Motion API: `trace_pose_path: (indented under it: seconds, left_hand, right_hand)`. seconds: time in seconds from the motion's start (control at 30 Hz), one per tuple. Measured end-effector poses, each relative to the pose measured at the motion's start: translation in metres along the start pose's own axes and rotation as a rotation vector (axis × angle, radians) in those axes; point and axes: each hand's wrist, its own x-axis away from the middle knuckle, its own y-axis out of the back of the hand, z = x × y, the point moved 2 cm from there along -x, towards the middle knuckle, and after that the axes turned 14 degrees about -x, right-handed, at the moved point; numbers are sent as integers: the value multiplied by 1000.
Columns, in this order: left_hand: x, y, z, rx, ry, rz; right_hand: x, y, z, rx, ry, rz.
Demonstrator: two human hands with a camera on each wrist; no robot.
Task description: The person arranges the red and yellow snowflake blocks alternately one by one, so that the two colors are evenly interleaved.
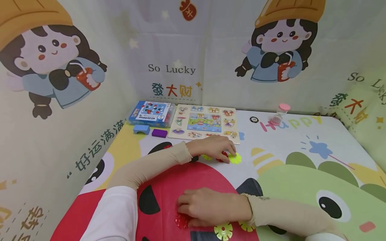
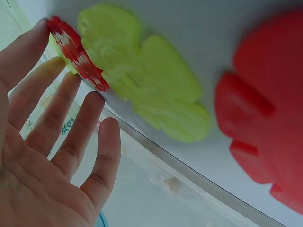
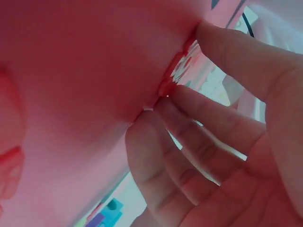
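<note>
My left hand (image 1: pixel 215 147) reaches over a row of notched plastic snowflake discs near the puzzle board. Its fairly straight fingers touch a red snowflake disc (image 2: pixel 78 54); a yellow snowflake disc (image 1: pixel 235 158) lies just right of its fingertips. Closer to me, my right hand (image 1: pixel 208 206) holds another red snowflake disc (image 1: pixel 182 221) by the edge, thumb on one side and fingertips on the other, low over the printed red cloth. Beneath the right wrist lie yellow snowflake discs (image 1: pixel 223 231). The left palm covers part of its row in the head view.
Behind the left hand lies a wooden picture puzzle board (image 1: pixel 205 122). A boxed molecule set (image 1: pixel 152 113) stands left of it, with a blue arch block (image 1: pixel 141 129) and a purple block (image 1: pixel 159 133) in front. A pink sand timer (image 1: pixel 279 114) and a small black-and-white disc (image 1: pixel 254 119) stand back right.
</note>
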Motion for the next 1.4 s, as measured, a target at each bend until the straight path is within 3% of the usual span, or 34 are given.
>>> trace_pose_path:
  seconds: [0.23,0.53,0.93,1.23,1.4]
  left_hand:
    - [0,4,-2,-12,3,-3]
    - [1,6,-5,-13,12,-7]
    - [0,5,-5,-13,17,11]
    - [0,5,-3,1,41,11]
    - [0,6,-5,-10,28,11]
  right_hand:
    - [-1,1,-6,-100,-6,30]
    - [-4,2,-7,-143,-36,37]
    - [6,7,-24,-304,-220,-1]
    - [15,9,-36,-391,-239,-11]
    - [14,9,-32,-351,-223,-3]
